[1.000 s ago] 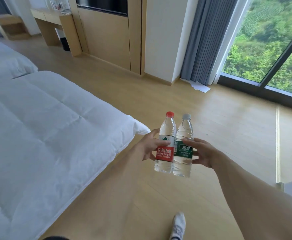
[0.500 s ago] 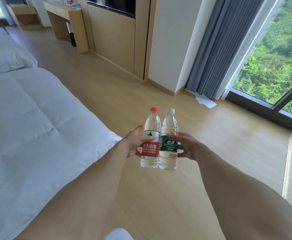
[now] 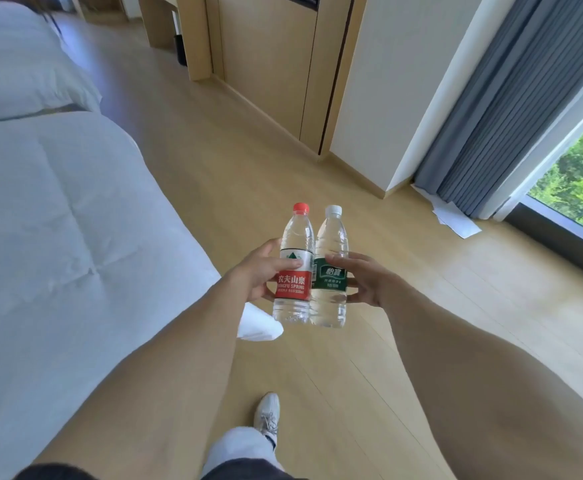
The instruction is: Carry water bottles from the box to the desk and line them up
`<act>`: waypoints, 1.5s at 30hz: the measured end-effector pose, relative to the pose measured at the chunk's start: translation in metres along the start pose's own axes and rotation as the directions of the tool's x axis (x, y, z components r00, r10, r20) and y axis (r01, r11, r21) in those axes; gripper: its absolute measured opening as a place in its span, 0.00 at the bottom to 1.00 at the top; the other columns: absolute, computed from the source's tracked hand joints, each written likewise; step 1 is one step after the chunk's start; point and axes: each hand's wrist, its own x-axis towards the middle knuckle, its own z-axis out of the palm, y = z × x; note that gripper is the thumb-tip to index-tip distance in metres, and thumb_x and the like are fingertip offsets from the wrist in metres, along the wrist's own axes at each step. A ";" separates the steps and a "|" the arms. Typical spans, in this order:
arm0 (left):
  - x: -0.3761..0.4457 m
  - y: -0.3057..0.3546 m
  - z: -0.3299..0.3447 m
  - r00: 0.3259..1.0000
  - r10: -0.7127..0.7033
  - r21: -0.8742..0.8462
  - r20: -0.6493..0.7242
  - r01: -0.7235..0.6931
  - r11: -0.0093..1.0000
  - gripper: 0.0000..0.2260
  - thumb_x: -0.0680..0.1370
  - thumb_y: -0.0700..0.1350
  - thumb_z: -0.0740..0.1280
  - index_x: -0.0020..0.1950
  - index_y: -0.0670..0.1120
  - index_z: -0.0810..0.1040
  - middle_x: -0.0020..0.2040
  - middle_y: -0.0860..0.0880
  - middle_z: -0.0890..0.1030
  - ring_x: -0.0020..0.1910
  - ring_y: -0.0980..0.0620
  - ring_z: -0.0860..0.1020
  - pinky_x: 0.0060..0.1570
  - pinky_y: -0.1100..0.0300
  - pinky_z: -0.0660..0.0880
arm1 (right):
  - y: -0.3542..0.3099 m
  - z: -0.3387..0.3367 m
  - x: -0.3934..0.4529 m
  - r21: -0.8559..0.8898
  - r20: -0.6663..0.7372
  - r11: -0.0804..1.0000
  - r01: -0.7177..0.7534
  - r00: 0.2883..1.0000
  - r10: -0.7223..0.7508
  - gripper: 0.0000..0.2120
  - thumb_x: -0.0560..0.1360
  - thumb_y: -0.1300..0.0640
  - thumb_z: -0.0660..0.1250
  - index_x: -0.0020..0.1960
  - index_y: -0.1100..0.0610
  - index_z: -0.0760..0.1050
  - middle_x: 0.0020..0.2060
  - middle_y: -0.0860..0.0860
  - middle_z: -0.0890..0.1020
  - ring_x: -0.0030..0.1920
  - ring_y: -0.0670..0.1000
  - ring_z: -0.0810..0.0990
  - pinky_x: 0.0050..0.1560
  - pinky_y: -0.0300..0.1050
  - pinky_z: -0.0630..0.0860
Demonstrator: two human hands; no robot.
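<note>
My left hand [image 3: 260, 271] wraps the clear plastic red-capped, red-labelled water bottle [image 3: 293, 268]; my right hand [image 3: 362, 280] wraps the clear plastic white-capped, green-labelled water bottle [image 3: 330, 271]. Both bottles stand upright between my hands, sides touching, above the light wooden floor [image 3: 404, 271]. A white-quilted bed [image 3: 75, 220] lies left of my left hand.
</note>
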 end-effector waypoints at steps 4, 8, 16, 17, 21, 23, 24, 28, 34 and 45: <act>0.058 0.042 -0.018 1.000 -0.023 -0.003 -0.012 0.023 1.000 0.26 0.75 0.43 0.75 0.69 0.59 0.71 0.57 0.44 0.83 0.52 0.44 0.82 0.43 0.41 0.82 | -0.046 -0.009 0.061 0.008 -0.001 1.000 -0.018 1.000 0.018 0.16 0.72 0.51 0.76 0.58 0.51 0.80 0.55 0.54 0.84 0.56 0.55 0.83 0.59 0.64 0.78; 0.113 0.080 -0.032 0.999 -0.037 0.006 -0.009 0.037 0.999 0.26 0.75 0.43 0.76 0.69 0.60 0.71 0.57 0.45 0.83 0.52 0.44 0.82 0.44 0.40 0.82 | -0.087 -0.021 0.111 0.019 0.003 0.999 -0.026 1.000 0.026 0.16 0.73 0.50 0.75 0.58 0.51 0.79 0.55 0.53 0.84 0.57 0.56 0.82 0.60 0.64 0.77; 0.205 0.133 -0.044 0.998 -0.057 0.003 -0.021 0.057 0.998 0.28 0.74 0.42 0.76 0.69 0.59 0.71 0.57 0.44 0.83 0.53 0.43 0.82 0.49 0.34 0.80 | -0.142 -0.051 0.201 0.033 0.016 0.998 -0.045 0.999 0.044 0.14 0.71 0.50 0.77 0.54 0.51 0.79 0.53 0.53 0.84 0.57 0.56 0.82 0.60 0.67 0.76; 0.218 0.139 -0.045 0.998 -0.058 0.001 -0.027 0.058 0.998 0.29 0.74 0.42 0.76 0.70 0.59 0.71 0.57 0.44 0.83 0.53 0.43 0.82 0.49 0.35 0.80 | -0.149 -0.056 0.214 0.032 0.023 0.999 -0.044 0.999 0.043 0.14 0.71 0.50 0.77 0.54 0.51 0.79 0.53 0.53 0.84 0.57 0.56 0.82 0.60 0.66 0.76; 0.273 0.167 -0.046 0.996 -0.056 -0.014 -0.067 0.055 0.998 0.30 0.74 0.42 0.76 0.72 0.58 0.69 0.57 0.44 0.83 0.51 0.44 0.82 0.44 0.40 0.81 | -0.181 -0.077 0.270 0.019 0.069 0.999 -0.037 0.997 0.036 0.15 0.72 0.50 0.76 0.56 0.50 0.78 0.54 0.53 0.84 0.57 0.56 0.82 0.60 0.65 0.76; 0.304 0.183 -0.047 0.995 -0.049 -0.013 -0.093 0.048 0.999 0.29 0.74 0.42 0.76 0.71 0.58 0.70 0.57 0.44 0.83 0.51 0.44 0.82 0.45 0.39 0.81 | -0.200 -0.090 0.301 0.020 0.088 0.999 -0.031 0.996 0.030 0.14 0.72 0.50 0.76 0.56 0.50 0.78 0.55 0.53 0.83 0.57 0.56 0.81 0.60 0.65 0.77; 0.319 0.191 -0.047 0.993 -0.047 -0.013 -0.109 0.045 0.999 0.29 0.74 0.42 0.76 0.71 0.59 0.71 0.57 0.44 0.83 0.52 0.44 0.82 0.47 0.38 0.81 | -0.211 -0.096 0.316 0.017 0.098 0.999 -0.031 0.995 0.029 0.14 0.72 0.50 0.76 0.56 0.50 0.78 0.55 0.53 0.83 0.57 0.55 0.81 0.60 0.64 0.77; 0.376 0.234 -0.047 0.986 -0.058 -0.043 -0.154 0.052 0.998 0.28 0.74 0.42 0.76 0.69 0.62 0.72 0.58 0.43 0.83 0.55 0.42 0.81 0.51 0.35 0.79 | -0.260 -0.124 0.373 -0.005 0.142 0.999 -0.038 0.989 0.038 0.14 0.72 0.49 0.76 0.55 0.48 0.78 0.54 0.52 0.84 0.56 0.55 0.82 0.59 0.61 0.78; 0.443 0.283 -0.052 0.977 -0.068 -0.124 -0.202 0.043 0.991 0.24 0.74 0.42 0.76 0.64 0.61 0.74 0.53 0.47 0.84 0.48 0.46 0.82 0.45 0.42 0.81 | -0.324 -0.150 0.445 -0.050 0.189 0.998 -0.023 0.982 0.033 0.14 0.71 0.48 0.76 0.56 0.46 0.79 0.53 0.50 0.84 0.55 0.53 0.82 0.61 0.60 0.76; 0.542 0.324 -0.151 0.952 -0.112 -0.199 -0.285 0.055 0.978 0.25 0.72 0.42 0.78 0.64 0.58 0.74 0.53 0.45 0.84 0.49 0.44 0.83 0.50 0.36 0.79 | -0.400 -0.096 0.585 -0.126 0.253 0.989 -0.082 0.961 0.112 0.17 0.72 0.49 0.76 0.58 0.48 0.77 0.56 0.52 0.83 0.57 0.55 0.81 0.61 0.60 0.76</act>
